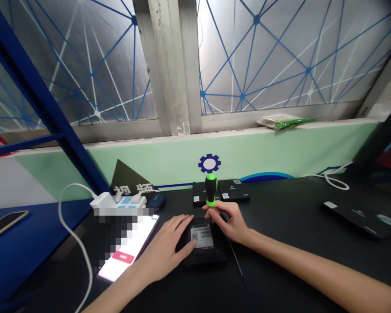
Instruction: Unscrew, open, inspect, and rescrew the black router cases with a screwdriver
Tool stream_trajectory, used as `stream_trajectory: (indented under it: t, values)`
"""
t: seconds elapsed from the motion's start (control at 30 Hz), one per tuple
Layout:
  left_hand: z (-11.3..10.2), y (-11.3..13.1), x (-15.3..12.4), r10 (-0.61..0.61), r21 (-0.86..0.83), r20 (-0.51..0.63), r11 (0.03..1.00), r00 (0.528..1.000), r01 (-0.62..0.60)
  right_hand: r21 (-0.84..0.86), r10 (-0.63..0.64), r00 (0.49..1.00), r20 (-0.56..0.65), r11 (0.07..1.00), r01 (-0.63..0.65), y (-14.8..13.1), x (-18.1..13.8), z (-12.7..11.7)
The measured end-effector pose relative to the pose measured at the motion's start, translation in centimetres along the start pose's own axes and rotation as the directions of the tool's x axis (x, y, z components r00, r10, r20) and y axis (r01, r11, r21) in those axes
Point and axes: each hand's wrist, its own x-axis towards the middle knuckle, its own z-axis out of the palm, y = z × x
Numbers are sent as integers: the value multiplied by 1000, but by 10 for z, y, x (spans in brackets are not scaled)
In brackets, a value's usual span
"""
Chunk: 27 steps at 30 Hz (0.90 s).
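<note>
A black box-like device (211,256) with a white printed label (202,237) lies on the table in front of me. My left hand (169,243) rests flat on its left side, fingers stretched toward the far edge and thumb on the label. My right hand (230,219) is closed around the lower part of a green-and-black screwdriver (211,189), held upright over the device's far end. The screwdriver's tip is hidden. Under and beside that hand lies a second tool with a thin metal shaft (237,262); its handle is mostly covered.
Behind the device lie two flat black boxes (235,194); a similar one (361,219) is at right. To the left are a lit phone (133,248), a power strip (127,203), a white cable (81,243) and a dark mouse-like object (156,201). Another phone (6,224) sits far left.
</note>
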Motion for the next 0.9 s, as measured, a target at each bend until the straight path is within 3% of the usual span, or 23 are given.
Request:
stream_trajectory:
  t: [0.9]
  values:
    - [3, -4, -1, 31, 25, -40, 999, 999, -30, -56, 17, 997, -73, 998, -21, -2, 1, 2]
